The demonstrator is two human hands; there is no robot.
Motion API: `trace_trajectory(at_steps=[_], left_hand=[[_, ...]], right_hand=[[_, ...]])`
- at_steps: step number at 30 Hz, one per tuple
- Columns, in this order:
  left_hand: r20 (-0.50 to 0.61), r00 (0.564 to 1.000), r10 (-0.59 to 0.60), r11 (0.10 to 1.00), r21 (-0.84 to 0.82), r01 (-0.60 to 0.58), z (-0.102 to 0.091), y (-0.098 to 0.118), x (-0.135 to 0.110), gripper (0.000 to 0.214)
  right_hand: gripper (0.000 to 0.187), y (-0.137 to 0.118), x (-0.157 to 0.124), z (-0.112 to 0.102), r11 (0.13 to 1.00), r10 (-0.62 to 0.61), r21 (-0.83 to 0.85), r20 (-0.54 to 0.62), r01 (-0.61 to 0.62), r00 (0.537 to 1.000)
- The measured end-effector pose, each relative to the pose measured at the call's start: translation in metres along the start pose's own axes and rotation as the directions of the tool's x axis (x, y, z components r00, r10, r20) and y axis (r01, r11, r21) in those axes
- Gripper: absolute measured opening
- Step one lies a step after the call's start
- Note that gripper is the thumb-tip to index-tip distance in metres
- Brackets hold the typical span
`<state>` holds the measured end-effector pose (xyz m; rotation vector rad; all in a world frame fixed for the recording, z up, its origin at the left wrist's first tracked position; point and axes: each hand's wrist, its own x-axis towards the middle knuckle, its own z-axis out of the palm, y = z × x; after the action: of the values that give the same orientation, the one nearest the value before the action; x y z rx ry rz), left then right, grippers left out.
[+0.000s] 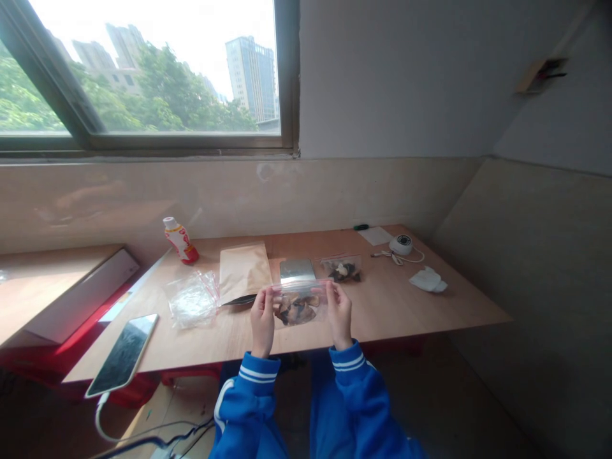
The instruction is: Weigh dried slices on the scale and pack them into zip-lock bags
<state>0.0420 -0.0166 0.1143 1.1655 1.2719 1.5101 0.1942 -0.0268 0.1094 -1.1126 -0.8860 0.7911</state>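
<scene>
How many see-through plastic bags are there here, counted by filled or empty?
Filled: 2, the bag of brown pieces between the left hand and right hand, and the bag of dark pieces on the table
Seemingly empty: 1, the crumpled bag
Total: 3

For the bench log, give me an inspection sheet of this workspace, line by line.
Surface: wooden table, lit by the window, nothing spilled that I can see.
Job's things: zip bag of dried pieces, held above the table; second bag of similar pieces lying beyond it.
Clutter: bottle, kraft envelope, crumpled plastic bag, phone, metal plate, white cloth.
Grips: left hand and right hand pinch the zip bag's two ends.
Cables: white cable from the phone, hanging off the table; dark cables below.
Surroundings: window showing trees and towers.
</scene>
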Motion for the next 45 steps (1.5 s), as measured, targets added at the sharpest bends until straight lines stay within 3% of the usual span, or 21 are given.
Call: trace_trajectory(at_steps=[5,10,12,15,19,22,26,36,45], left_hand=[[-0.080,0.996,0.034,0.999,0.027,-0.032,-0.004,-0.001,0.002,0.038],[-0.167,0.985,0.039,0.999,0.020,-0.036,-0.008,-0.003,0.004,0.039],[-0.143,0.989,0.042,0.999,0.021,-0.040,-0.010,-0.004,0.004,0.039],[-0.018,0.999,0.031,1.000,-0.001,-0.031,-0.014,-0.005,0.006,0.037],[0.154,0.984,-0.086,0.993,-0.064,0.096,-0.020,-0.002,0.008,0.042],[0.206,0.971,-0.121,0.986,-0.085,0.141,-0.023,0.001,0.008,0.039],[0.190,0.980,-0.064,0.992,-0.092,0.083,-0.026,0.003,0.007,0.031],[0.086,0.994,0.074,0.997,-0.003,-0.074,-0.027,0.007,0.007,0.026],[0.081,0.994,0.076,0.996,0.045,-0.080,-0.029,0.000,0.010,0.025]], right_hand=[[0.032,0.008,0.004,-0.005,0.999,-0.044,-0.020,-0.036,0.044,0.998],[0.033,0.006,0.002,-0.010,1.000,0.004,-0.002,0.104,-0.004,0.995],[0.036,0.004,0.001,-0.013,1.000,0.024,-0.007,0.143,-0.023,0.989],[0.037,0.002,0.001,-0.016,1.000,0.022,-0.020,0.102,-0.020,0.995],[0.035,0.002,0.001,-0.018,1.000,0.015,-0.014,0.049,-0.014,0.999],[0.034,0.003,0.001,-0.018,1.000,0.005,0.003,0.009,-0.005,1.000],[0.033,0.001,0.002,-0.018,1.000,-0.013,0.002,-0.021,0.013,1.000],[0.028,-0.008,0.000,-0.019,0.992,-0.089,-0.085,0.058,0.093,0.994],[0.026,-0.003,0.000,-0.018,0.992,-0.074,-0.094,0.059,0.079,0.996]])
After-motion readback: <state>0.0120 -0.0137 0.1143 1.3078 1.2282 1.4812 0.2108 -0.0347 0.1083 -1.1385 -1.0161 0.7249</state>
